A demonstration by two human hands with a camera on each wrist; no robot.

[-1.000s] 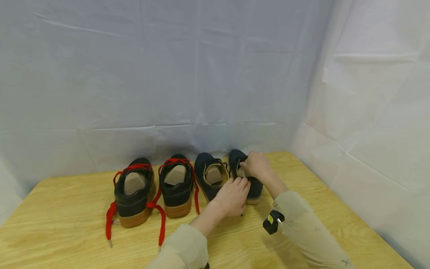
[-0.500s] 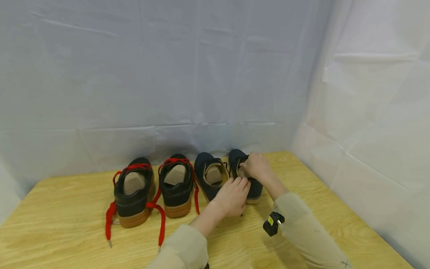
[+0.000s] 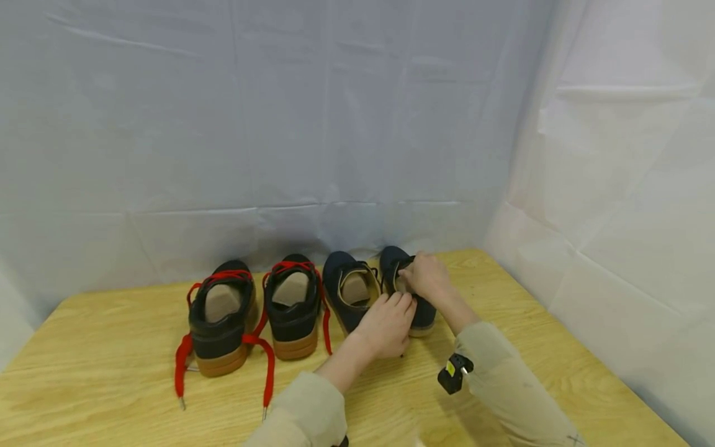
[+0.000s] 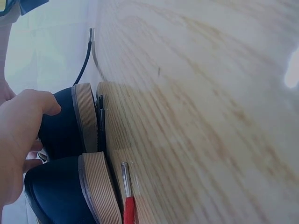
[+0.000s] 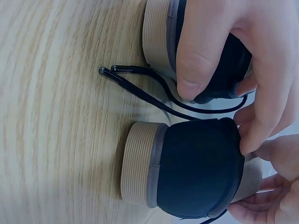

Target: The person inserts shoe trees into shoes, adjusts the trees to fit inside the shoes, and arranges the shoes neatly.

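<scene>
A pair of navy shoes with ribbed tan soles stands at the back of the wooden table (image 3: 112, 347), heels toward me. My left hand (image 3: 388, 323) grips the heel of the right navy shoe (image 3: 424, 315), its thumb (image 5: 196, 56) pressed on the back of the heel. My right hand (image 3: 429, 277) holds the same shoe at its tongue with curled fingers; what they pinch is hidden. The left navy shoe (image 3: 335, 273) stands close beside it. Black lace ends (image 5: 105, 71) lie on the table by the heels.
Two black shoes with red laces (image 3: 220, 323) (image 3: 293, 310) stand left of the navy pair, and their loose red lace ends (image 3: 268, 379) trail toward me. White sheets hang behind (image 3: 279, 124) and at the right (image 3: 614, 217). A small black camera (image 3: 454, 372) sits on my right wrist.
</scene>
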